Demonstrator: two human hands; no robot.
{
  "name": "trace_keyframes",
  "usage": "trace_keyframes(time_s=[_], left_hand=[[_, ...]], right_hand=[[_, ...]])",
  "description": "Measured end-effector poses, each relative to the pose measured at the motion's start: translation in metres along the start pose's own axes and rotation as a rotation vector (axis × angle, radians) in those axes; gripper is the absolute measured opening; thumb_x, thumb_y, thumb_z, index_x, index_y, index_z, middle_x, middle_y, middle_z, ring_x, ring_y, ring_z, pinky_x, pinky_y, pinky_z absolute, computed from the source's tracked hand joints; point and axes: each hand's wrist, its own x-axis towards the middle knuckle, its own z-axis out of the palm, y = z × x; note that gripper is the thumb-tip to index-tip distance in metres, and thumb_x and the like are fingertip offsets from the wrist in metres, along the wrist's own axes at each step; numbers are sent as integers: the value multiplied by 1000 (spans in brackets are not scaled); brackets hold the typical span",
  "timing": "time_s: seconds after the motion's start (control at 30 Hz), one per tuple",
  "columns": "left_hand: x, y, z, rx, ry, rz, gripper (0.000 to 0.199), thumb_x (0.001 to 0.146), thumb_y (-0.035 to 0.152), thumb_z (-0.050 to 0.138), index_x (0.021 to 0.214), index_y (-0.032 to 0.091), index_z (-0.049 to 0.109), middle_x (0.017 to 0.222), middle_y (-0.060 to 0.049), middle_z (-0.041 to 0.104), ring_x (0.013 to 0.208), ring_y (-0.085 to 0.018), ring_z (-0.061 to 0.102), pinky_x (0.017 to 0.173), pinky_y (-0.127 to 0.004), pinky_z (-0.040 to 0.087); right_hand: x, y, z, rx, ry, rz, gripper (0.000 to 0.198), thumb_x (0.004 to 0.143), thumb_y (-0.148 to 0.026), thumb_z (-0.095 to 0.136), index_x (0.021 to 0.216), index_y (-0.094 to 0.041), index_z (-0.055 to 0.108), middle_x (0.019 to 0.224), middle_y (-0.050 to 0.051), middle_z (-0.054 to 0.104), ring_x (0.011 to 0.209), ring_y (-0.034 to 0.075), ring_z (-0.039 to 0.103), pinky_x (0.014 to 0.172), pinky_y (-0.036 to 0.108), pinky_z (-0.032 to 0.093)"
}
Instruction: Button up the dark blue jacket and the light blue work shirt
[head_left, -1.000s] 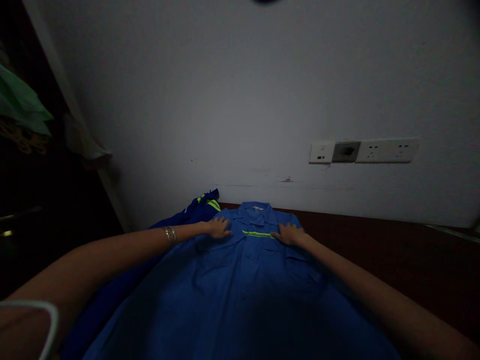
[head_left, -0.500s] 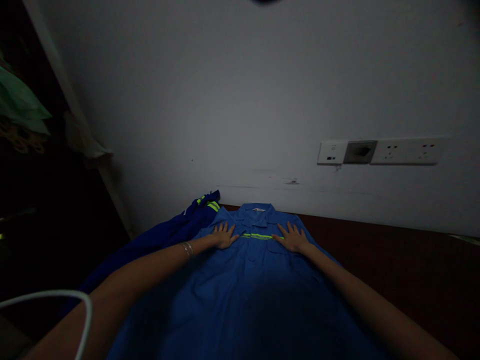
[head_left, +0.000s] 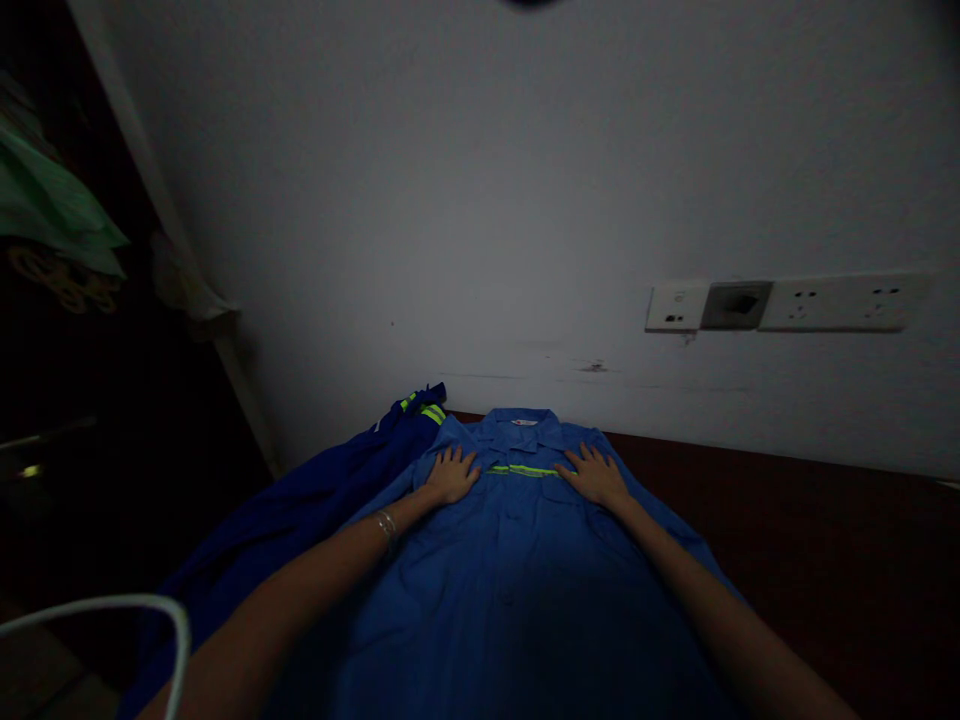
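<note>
Left hand [head_left: 452, 477] and right hand [head_left: 597, 478] splayed flat, well apart, on blue shirt [head_left: 514, 545]. Darker blue garment [head_left: 330, 490] lies beside it.

Pale wall [head_left: 450, 200], dark door [head_left: 172, 410], dim light
Socket plates [head_left: 791, 303] sit in a row, up and right of a dark scuff [head_left: 595, 367]; a green cloth [head_left: 56, 195] hangs at far left, above a handle [head_left: 49, 436]; a white cable [head_left: 97, 602] curves below.

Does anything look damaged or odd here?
Mainly the wall: dark scuffs show low down, left of and below the sockets, on a mostly plain surface. The light blue shirt under the spread left hand and right hand shows no obvious damage, though its lower part is shadowed.
</note>
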Motion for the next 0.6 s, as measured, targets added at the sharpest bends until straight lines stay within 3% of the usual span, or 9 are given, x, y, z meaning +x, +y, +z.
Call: trace_keyframes(time_s=[0.17,0.3,0.37,0.47,0.6], left_hand=[[-5,3,-2,-38,171,173,40,86,25,35,121,13,49,124,-13,50,122,-25,36,103,-41,26],[-4,18,-9,-215,216,281,48,70,6,42,117,12,52,123,-11,51,117,-19,41,103,-33,28],[2,27,-12,-351,176,232,44,65,6,44,106,13,60,116,-9,56,111,-19,45,100,-31,31],[20,39,-15,-472,77,112,25,66,11,45,78,12,67,87,-7,66,89,-19,56,84,-27,42],[47,52,-9,-523,37,-35,22,67,18,46,67,9,67,61,-3,62,60,-15,56,58,-22,42]], right_hand=[[-11,1,-4,38,177,-52,41,85,-32,35,114,-13,58,118,14,56,112,25,48,96,38,31],[-17,3,-5,76,244,-94,34,82,-23,37,102,-11,63,101,13,64,98,21,56,90,30,35],[-18,3,-5,88,257,-120,32,82,-21,38,97,-12,64,97,12,65,96,20,57,87,28,36],[-20,2,-5,98,265,-144,30,81,-19,39,93,-12,65,95,12,65,93,19,57,86,27,36],[-20,1,-7,102,237,-141,31,81,-18,38,94,-11,65,96,12,64,95,20,57,86,26,36]])
